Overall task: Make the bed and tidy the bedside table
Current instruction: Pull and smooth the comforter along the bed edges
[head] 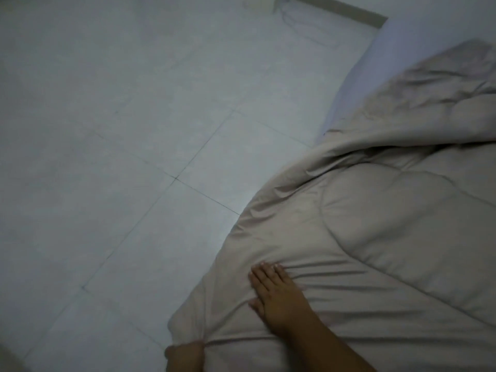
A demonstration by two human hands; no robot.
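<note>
A beige quilted duvet [375, 237] lies rumpled over the bed, filling the right half of the view and hanging toward the floor. My left hand [185, 357] grips a bunched corner of the duvet at the bottom edge of the view. My right hand [276, 294] lies flat on the duvet with straight fingers, pressing the fabric, which creases around it. A pale lilac sheet [375, 65] shows on the bed beyond the duvet at the upper right. The bedside table is out of view.
Pale grey floor tiles [120, 157] cover the left of the view. A white cable [295, 25] trails over the floor near the skirting at the top, beside a small pale object [259, 4].
</note>
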